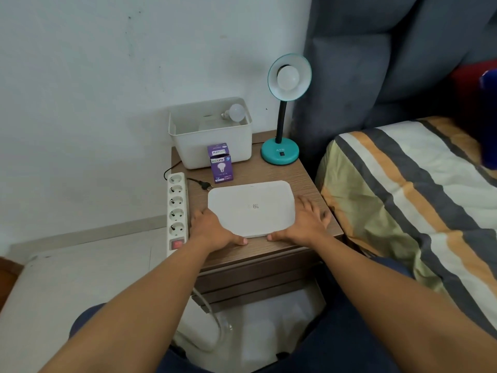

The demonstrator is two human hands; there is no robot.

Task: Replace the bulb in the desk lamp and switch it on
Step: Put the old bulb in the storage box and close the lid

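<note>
A teal desk lamp [280, 153] stands at the back right of the wooden nightstand [269, 173], a white bulb [288, 77] in its shade, unlit. A second white bulb [234, 112] lies inside the open white bin [212, 142] at the back. In front of the bin stands a purple bulb box [220, 163]. The lamp's black plug [205, 185] lies loose on the wood beside the white power strip [176, 208]. A flat white lid [251, 208] rests near the front edge. My left hand [212, 230] grips its left corner and my right hand [305, 223] its right corner.
A white wall rises behind the nightstand. A grey padded headboard [376, 63] and a bed with a striped cover [416, 197] lie to the right. A white cable hangs below the nightstand's front. My knees in dark trousers are at the bottom.
</note>
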